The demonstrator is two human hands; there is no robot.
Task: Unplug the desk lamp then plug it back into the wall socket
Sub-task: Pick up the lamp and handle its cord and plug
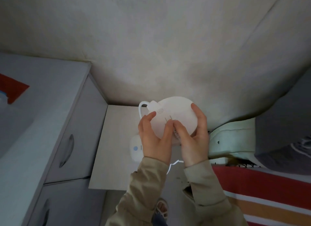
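We observe the desk lamp (175,113) held up above a small white bedside worktop (116,141), close to the wall (151,40). Its broad white disc-shaped part faces us, showing a small dotted grille and two short slots. A white neck loops out at the disc's far left edge. A second white part of the lamp, bearing a round blue button (135,148), sits lower, just left of the left wrist.

The left hand (154,138) holds the near-left edge of the disc, fingers spread over its face, grip closed on the lamp. The right hand (193,138) cups the right edge of the disc, thumb laid on the face beside the left fingers; its grip is likewise closed on the lamp. Both wrists carry beige sleeves (202,192).

A thin white cord (173,165) shows between the two wrists, trailing downward. We cannot tell where the plug or the wall socket is.

To the left stands a grey drawer unit (67,124) with curved handles. To the right lies a bed with a red and orange striped cover (269,192) and a pale pillow (232,138). A sandalled foot (162,209) shows on the floor near the bottom edge.
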